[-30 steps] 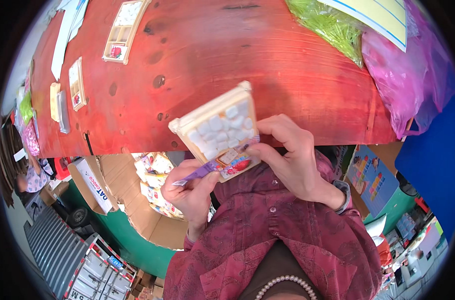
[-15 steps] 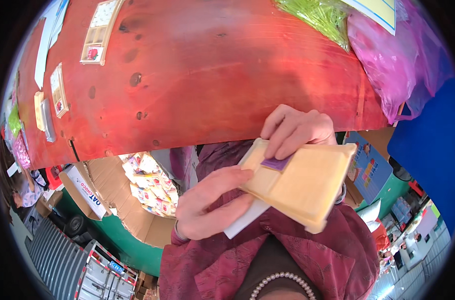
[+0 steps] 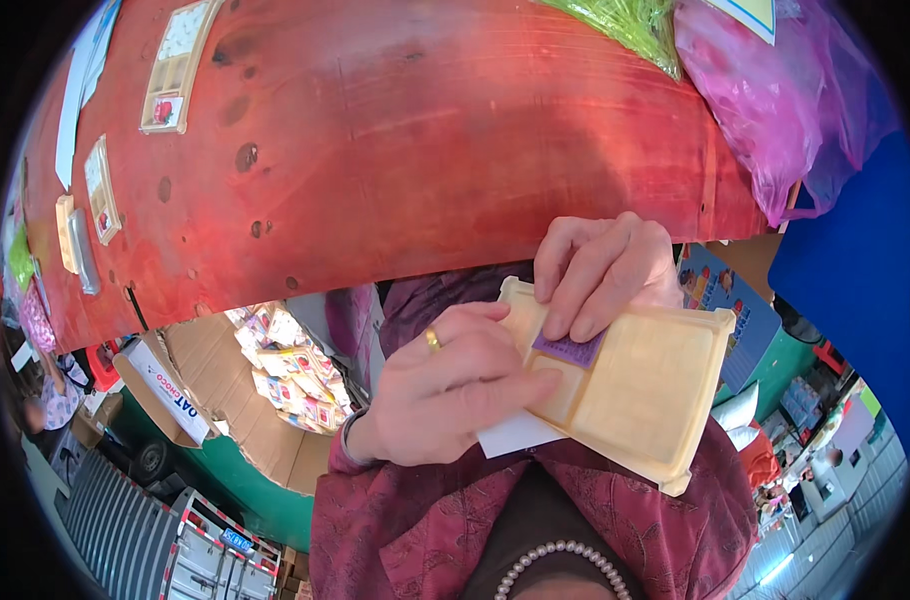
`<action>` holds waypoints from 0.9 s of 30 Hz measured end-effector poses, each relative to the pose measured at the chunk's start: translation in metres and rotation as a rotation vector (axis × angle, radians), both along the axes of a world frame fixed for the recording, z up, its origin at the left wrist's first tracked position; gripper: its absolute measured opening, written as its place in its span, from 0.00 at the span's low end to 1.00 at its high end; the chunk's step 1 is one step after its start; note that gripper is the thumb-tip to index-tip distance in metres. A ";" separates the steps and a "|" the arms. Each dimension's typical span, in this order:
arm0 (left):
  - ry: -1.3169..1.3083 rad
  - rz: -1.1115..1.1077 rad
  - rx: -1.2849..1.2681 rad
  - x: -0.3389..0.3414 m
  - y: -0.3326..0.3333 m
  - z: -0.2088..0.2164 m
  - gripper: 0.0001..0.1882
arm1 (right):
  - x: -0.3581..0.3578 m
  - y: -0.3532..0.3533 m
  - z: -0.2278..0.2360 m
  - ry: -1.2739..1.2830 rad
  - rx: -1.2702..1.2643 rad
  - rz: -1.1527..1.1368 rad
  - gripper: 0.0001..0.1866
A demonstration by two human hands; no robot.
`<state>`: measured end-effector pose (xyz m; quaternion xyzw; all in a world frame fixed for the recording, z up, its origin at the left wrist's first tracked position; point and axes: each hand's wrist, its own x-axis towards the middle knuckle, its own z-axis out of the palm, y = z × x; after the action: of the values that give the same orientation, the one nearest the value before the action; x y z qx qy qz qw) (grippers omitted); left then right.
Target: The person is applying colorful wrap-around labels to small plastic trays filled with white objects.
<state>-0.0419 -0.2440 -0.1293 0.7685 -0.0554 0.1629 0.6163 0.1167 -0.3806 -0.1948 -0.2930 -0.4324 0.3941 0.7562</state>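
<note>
A pale yellow tray (image 3: 640,395) is held against the person's chest, just below the near edge of the red counter (image 3: 425,150), with a purple label (image 3: 567,349) and a white card (image 3: 515,435) on it. The left hand (image 3: 455,395) grips the tray's left end, thumb over it. The right hand (image 3: 600,275) curls over the tray's top edge, fingertips (image 3: 575,325) pressing the label.

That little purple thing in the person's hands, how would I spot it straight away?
Start at the big red wooden table, then drop to the pale yellow plastic tray held just below its edge. The small purple label lies on the tray under the right hand, the only purple patch on that plain cream surface.
</note>
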 end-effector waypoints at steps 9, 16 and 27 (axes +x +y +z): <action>0.252 -0.042 -0.555 0.005 0.004 -0.018 0.12 | 0.001 -0.005 -0.004 -0.103 -0.034 0.030 0.15; 0.119 -0.033 -0.416 0.015 0.003 -0.021 0.09 | -0.001 -0.006 -0.006 -0.098 -0.060 0.041 0.10; 0.403 -0.003 -0.447 0.020 0.007 -0.014 0.12 | -0.001 -0.010 0.008 -0.145 -0.171 0.043 0.09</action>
<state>-0.0219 -0.2372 -0.1430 0.6305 0.1041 0.0145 0.7691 0.1158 -0.3911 -0.1868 -0.3748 -0.4569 0.4237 0.6864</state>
